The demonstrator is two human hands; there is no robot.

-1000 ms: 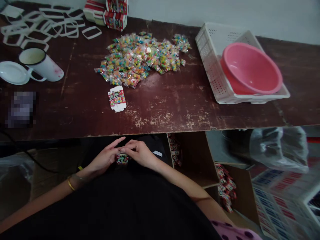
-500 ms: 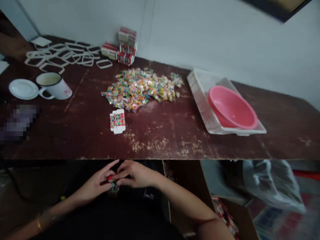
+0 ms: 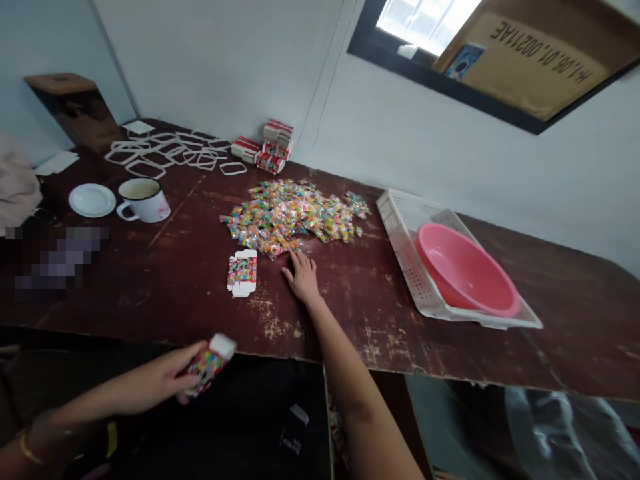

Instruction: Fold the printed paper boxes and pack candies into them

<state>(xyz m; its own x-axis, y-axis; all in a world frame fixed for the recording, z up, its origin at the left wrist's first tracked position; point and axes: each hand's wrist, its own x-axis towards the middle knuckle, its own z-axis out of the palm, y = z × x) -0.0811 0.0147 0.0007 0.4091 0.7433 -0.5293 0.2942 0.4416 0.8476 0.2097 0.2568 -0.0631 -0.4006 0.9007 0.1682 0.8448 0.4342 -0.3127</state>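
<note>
Left of your hands: your left hand (image 3: 167,381) grasps a small printed box (image 3: 206,368), its white end angled up, at the desk (image 3: 175,287) edge, lower left of centre.
Right of your hands: your right hand (image 3: 304,281) has loosely spread fingers at the pile's near edge; you can't tell whether they touch a packet.
Just changed: your hands have parted from around the box; your left alone now supports it, apparently freeing your right for the candy packets (image 3: 287,217).
Centre: a flat carton (image 3: 243,273) lies just beside the pile.
Right: pink basin (image 3: 465,267) tilted in a white crate (image 3: 407,267).
</note>
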